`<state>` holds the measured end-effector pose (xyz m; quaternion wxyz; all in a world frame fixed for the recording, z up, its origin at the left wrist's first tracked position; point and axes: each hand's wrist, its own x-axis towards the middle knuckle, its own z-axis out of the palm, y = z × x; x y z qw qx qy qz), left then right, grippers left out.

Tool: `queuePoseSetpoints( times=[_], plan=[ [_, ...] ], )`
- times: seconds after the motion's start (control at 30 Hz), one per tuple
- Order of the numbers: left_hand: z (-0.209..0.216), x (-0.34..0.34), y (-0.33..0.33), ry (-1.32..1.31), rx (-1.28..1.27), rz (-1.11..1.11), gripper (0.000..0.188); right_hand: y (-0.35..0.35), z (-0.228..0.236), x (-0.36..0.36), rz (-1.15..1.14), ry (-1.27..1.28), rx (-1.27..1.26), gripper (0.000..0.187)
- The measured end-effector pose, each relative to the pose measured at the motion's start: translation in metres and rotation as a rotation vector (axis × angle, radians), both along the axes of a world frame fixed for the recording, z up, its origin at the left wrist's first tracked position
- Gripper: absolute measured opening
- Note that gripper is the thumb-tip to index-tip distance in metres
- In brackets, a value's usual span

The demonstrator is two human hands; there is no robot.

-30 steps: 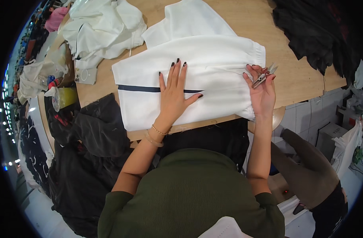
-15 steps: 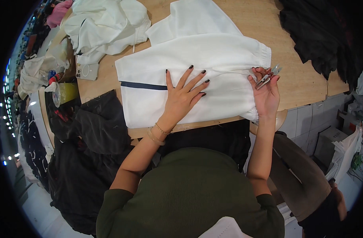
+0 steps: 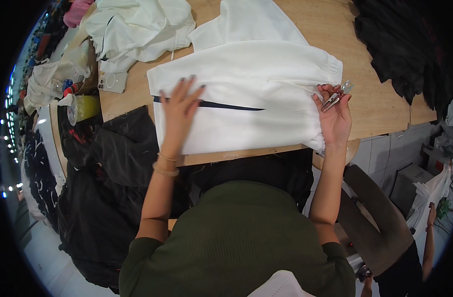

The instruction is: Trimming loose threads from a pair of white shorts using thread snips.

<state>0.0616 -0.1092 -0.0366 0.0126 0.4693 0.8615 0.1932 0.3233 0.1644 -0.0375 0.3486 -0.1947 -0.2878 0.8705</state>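
Note:
White trousers with an elastic waist at the right end and a narrow dark blue side stripe lie across the table. Over their left part is my left hand, blurred, its fingers apart and holding nothing. Whether it touches the cloth, I cannot tell. At the waistband, my right hand is turned palm up, its fingers curled around small metal thread snips. The blades point up and to the right.
A heap of white garments and a phone occupy the table's left side. Black cloth covers the far right. Dark fabric hangs at the near left edge. Another person's legs are at the right, beside the wooden table.
My left hand has slid left along the trousers, baring more of the blue stripe. My right hand still holds the snips in nearly the same place. The other person's arm at the right has shifted.

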Motion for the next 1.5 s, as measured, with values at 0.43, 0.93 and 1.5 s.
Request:
queuePoseSetpoints(
  times=[0.43, 0.93, 1.5],
  plan=[
    [0.008, -0.066, -0.065, -0.268, 0.276, 0.524, 0.021, 0.006, 0.004, 0.005, 0.08, 0.04, -0.075, 0.035],
    [0.121, -0.012, 0.049, -1.242, 0.532, -0.098, 0.016, -0.077, 0.127, -0.14, 0.427, -0.351, 0.802, 0.027],
    [0.109, 0.011, 0.04, 0.041, -0.073, -0.169, 0.032, 0.036, 0.098, 0.007, -0.031, -0.49, 0.627, 0.015]
  ],
)
